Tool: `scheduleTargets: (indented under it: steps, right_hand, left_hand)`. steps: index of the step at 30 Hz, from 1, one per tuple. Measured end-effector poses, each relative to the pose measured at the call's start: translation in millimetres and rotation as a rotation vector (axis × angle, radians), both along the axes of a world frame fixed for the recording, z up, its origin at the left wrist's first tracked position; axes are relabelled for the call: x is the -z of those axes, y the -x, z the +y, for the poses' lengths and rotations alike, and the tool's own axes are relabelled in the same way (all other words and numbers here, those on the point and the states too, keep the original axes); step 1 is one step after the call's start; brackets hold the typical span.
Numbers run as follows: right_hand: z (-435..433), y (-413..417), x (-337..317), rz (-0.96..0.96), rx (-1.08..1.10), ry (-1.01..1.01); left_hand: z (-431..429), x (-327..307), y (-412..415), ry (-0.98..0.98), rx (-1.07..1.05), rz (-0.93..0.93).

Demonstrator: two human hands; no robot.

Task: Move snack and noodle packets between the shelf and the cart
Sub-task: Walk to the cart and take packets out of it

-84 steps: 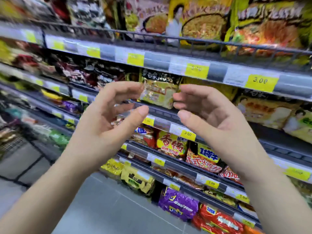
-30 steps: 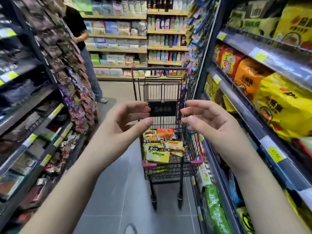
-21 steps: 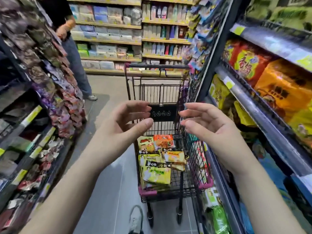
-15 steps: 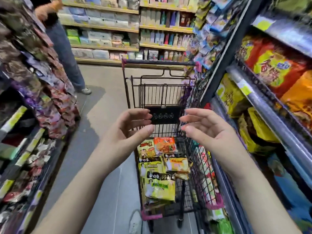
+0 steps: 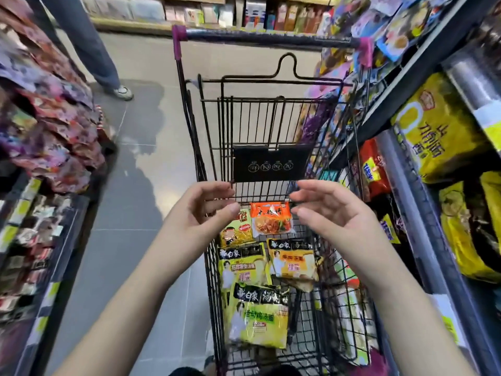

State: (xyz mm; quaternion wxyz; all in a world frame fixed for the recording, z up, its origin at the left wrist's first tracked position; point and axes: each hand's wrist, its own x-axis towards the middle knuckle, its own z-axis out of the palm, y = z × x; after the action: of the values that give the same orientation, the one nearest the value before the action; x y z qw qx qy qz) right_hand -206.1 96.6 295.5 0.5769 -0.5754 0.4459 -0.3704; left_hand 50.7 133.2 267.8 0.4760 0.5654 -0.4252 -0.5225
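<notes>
A black wire cart (image 5: 208, 169) with purple handle caps stands in the aisle straight below me. Several noodle packets lie in its basket: an orange one (image 5: 271, 218) at the far end, yellow ones (image 5: 244, 267) in the middle and a large yellow-green one (image 5: 260, 318) nearest me. My left hand (image 5: 198, 215) and my right hand (image 5: 330, 213) hover over the basket, palms facing each other, fingers loosely bent, holding nothing. The shelf (image 5: 406, 169) on the right carries big yellow packs (image 5: 439, 131) and a red pack (image 5: 375, 166).
Hanging snack bags (image 5: 54, 126) fill the left rack, with low shelves (image 5: 40, 253) beneath. Another person's legs (image 5: 89, 42) and shoe stand at the upper left on the grey tiled floor (image 5: 141, 164). More shelving crosses the aisle end beyond the cart.
My view turned from the shelf to the aisle and closed in on the cart, tilting down over its basket. Both hands stayed empty and lowered toward the packets.
</notes>
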Motion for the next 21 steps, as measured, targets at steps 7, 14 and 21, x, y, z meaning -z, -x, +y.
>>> scheduleTargets:
  steps: [7,14,21]
  right_hand:
    - [-63,19,86,-0.005,-0.037,-0.125]
    - [-109,37,186,-0.01,-0.02,-0.268]
    - [-139,36,264,-0.041,-0.008,-0.346]
  left_hand:
    - [-45,74,23,-0.164,-0.124,-0.049]
    - [-90,185,52,-0.414,-0.168,-0.268]
    - [-119,277,54,-0.583,-0.224,-0.45]
